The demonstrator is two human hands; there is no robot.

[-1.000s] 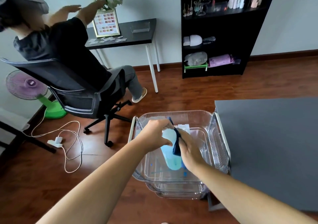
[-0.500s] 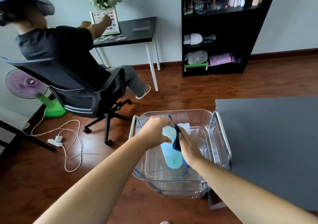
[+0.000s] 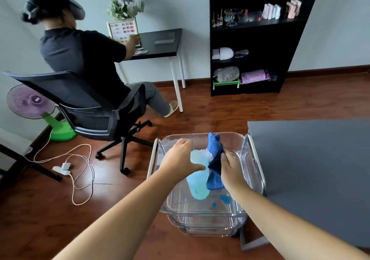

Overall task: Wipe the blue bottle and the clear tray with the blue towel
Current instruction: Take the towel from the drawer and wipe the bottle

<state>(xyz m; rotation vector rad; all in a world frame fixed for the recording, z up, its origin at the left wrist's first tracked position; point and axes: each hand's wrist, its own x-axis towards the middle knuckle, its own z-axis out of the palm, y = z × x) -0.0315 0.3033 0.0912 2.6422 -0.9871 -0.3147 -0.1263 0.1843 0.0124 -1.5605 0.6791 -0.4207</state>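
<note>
So bottle-wiping's underway, lower middle: left hand (image 3: 181, 159) grips the blue bottle (image 3: 198, 181), right hand (image 3: 230, 166) clutches the blue towel (image 3: 215, 159). Next, the spotted clear tray (image 3: 202, 209).

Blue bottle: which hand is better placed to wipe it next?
Right. The right hand already grips the blue towel against the blue bottle; the left hand steadies that bottle.

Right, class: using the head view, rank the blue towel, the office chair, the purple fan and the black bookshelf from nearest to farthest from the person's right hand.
1. Blue towel: gripped in the right hand, over the clear tray.
2. Office chair: to the left, across the floor.
3. Black bookshelf: ahead, against the back wall.
4. Purple fan: far left, beyond the chair.

The bookshelf and the fan are close to call.
</note>
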